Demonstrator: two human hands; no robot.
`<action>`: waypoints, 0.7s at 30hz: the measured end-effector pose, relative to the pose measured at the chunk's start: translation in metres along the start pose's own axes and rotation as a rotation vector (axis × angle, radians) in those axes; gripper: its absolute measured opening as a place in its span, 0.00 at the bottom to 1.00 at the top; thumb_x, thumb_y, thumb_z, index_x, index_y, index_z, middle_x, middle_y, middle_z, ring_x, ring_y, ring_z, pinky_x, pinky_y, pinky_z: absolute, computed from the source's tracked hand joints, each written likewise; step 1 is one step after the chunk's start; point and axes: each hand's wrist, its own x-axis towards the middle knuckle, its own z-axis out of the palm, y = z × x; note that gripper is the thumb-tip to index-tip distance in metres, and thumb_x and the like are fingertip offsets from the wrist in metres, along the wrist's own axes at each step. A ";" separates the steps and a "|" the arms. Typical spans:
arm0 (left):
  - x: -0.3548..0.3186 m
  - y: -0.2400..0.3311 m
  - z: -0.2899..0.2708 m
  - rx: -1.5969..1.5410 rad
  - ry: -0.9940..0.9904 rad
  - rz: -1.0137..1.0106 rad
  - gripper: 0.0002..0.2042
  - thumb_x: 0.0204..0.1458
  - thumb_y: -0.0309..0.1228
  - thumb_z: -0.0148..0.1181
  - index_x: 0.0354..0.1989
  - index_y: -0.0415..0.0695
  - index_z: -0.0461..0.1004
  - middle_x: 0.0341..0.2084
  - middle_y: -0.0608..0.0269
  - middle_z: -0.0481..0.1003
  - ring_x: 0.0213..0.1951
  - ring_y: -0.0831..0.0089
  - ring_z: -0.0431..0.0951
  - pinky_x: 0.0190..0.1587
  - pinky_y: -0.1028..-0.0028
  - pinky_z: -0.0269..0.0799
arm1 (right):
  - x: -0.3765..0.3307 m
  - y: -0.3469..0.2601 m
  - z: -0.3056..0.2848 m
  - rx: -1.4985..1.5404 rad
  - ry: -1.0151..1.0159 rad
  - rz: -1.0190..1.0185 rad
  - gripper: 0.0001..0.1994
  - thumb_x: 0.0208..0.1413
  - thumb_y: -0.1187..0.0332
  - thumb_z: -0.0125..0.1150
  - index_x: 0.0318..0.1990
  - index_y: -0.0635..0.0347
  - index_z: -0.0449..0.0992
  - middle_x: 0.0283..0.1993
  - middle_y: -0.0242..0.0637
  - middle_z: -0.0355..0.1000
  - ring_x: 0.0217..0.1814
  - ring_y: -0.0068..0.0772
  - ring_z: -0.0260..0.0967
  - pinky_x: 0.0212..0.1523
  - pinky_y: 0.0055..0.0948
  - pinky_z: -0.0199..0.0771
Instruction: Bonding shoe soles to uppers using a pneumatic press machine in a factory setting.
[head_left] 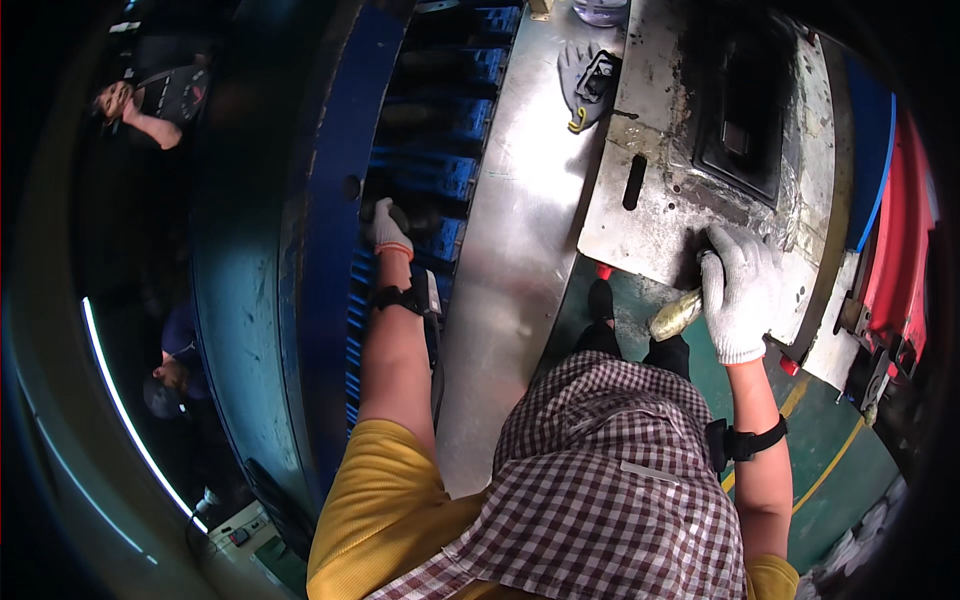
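My left hand (pixel 390 230), in a white knit glove with an orange cuff, reaches into the dark blue slatted bay. Its fingers are curled beside a dark rounded part (pixel 401 216); shadow hides the exact grip. My right hand (pixel 742 292), gloved in white too, is closed around a tool with a worn yellowish handle (pixel 675 316). The handle sticks out toward the left, past the near edge of a stained white metal plate (pixel 640 215). The tool's dark other end, by my fingertips, is hard to make out.
Between the bay and plate runs a bare metal ledge (pixel 510 270). A grey glove (pixel 576 82) lies there beside a black-framed item (pixel 598 78). A blackened rectangular recess (pixel 740 125) is set in the plate. Red machinery (pixel 897 245) stands right; two people are at far left.
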 end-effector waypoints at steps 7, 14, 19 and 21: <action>-0.014 -0.003 0.017 0.742 0.084 0.204 0.49 0.61 0.44 0.67 0.83 0.41 0.43 0.79 0.44 0.56 0.78 0.51 0.59 0.78 0.55 0.57 | 0.000 -0.001 0.001 -0.057 0.029 -0.027 0.15 0.59 0.68 0.66 0.53 0.58 0.81 0.51 0.43 0.80 0.56 0.52 0.76 0.64 0.52 0.70; -0.203 -0.030 0.035 0.823 -0.364 0.531 0.40 0.65 0.44 0.57 0.79 0.31 0.53 0.78 0.38 0.56 0.80 0.51 0.54 0.80 0.63 0.49 | -0.003 0.000 0.001 -0.011 0.048 0.006 0.15 0.61 0.69 0.64 0.55 0.60 0.80 0.51 0.47 0.80 0.55 0.53 0.76 0.63 0.53 0.69; -0.308 -0.066 0.074 0.636 -0.778 0.439 0.34 0.72 0.44 0.52 0.80 0.38 0.54 0.77 0.44 0.62 0.77 0.54 0.61 0.78 0.64 0.54 | -0.007 0.001 0.005 -0.003 0.090 0.008 0.15 0.61 0.71 0.63 0.55 0.60 0.81 0.52 0.48 0.79 0.55 0.55 0.74 0.63 0.50 0.68; -0.328 -0.070 0.097 0.473 -0.859 0.395 0.30 0.74 0.43 0.48 0.78 0.38 0.58 0.73 0.44 0.66 0.76 0.54 0.63 0.77 0.64 0.57 | -0.008 0.001 0.006 0.008 0.087 0.038 0.15 0.60 0.70 0.63 0.55 0.59 0.81 0.51 0.46 0.79 0.55 0.54 0.74 0.66 0.52 0.66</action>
